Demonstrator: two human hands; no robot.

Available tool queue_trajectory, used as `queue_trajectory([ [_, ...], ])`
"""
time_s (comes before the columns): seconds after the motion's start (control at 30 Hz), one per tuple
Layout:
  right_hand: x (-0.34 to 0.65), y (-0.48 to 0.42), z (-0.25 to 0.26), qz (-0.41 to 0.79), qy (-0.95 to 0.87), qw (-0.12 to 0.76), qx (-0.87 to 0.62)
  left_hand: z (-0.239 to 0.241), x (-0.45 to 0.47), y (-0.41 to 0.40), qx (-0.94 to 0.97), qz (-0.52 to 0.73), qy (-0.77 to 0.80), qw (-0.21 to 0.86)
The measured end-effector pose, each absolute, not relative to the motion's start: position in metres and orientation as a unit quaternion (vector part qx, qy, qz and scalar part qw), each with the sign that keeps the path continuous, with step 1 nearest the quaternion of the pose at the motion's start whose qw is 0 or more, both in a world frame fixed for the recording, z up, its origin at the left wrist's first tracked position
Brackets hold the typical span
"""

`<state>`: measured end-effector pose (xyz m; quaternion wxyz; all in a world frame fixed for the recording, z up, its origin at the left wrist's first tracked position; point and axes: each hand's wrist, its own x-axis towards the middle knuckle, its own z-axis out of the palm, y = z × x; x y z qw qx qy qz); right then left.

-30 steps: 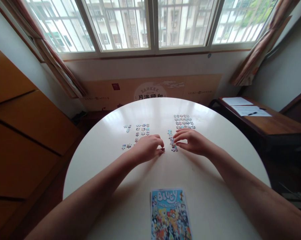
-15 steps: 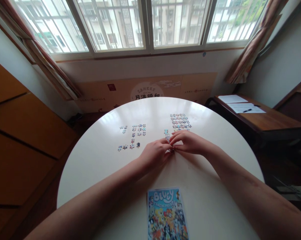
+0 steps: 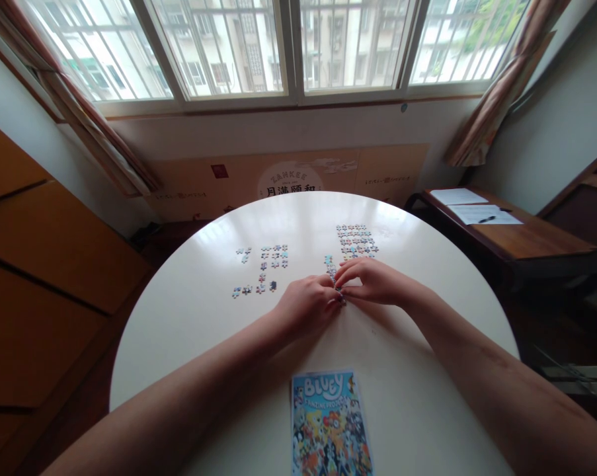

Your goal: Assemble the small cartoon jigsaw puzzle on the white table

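My left hand (image 3: 309,299) and my right hand (image 3: 372,280) meet over a narrow strip of jigsaw pieces (image 3: 330,264) near the middle of the round white table. Fingertips of both hands are pinched on jigsaw pieces at the strip's near end, which the fingers partly cover. Behind my right hand lie several rows of jigsaw pieces (image 3: 354,239). To the left of my left hand is another set of jigsaw pieces (image 3: 275,255), with a few more pieces (image 3: 247,290) nearer to me. A colourful "Bluey" picture sheet (image 3: 330,423) lies flat in front of me.
The round white table (image 3: 179,344) fills the middle of the view. At right stands a wooden side table (image 3: 516,239) with papers (image 3: 481,213) and a pen (image 3: 486,219). A printed cardboard panel (image 3: 238,172) leans under the window. Wooden cabinets (image 3: 35,291) stand at left.
The view has shifted slightly. Both hands stay together at the strip, with only small finger movements.
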<state>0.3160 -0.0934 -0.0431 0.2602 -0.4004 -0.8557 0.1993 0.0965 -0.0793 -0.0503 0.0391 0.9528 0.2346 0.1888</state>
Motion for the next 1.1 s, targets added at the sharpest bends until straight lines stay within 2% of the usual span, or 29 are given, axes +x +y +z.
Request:
queue_trajectory([
  [0.37, 0.3184, -0.0952, -0.0399, 0.218, -0.857, 0.241, -0.400, -0.0465, 0.0970, -0.0837, 0.959, 0.182, 0.214, -0.043],
  [0.67, 0.3195, -0.0940, -0.0413, 0.215, -0.861, 0.235, -0.397, -0.0533, 0.0929, -0.0766, 0.950, 0.202, 0.233, 0.040],
  [1.1, 0.3192, -0.0941, -0.0405, 0.216, -0.860, 0.229, -0.401, -0.0510, 0.0930, -0.0761, 0.952, 0.210, 0.217, 0.045],
])
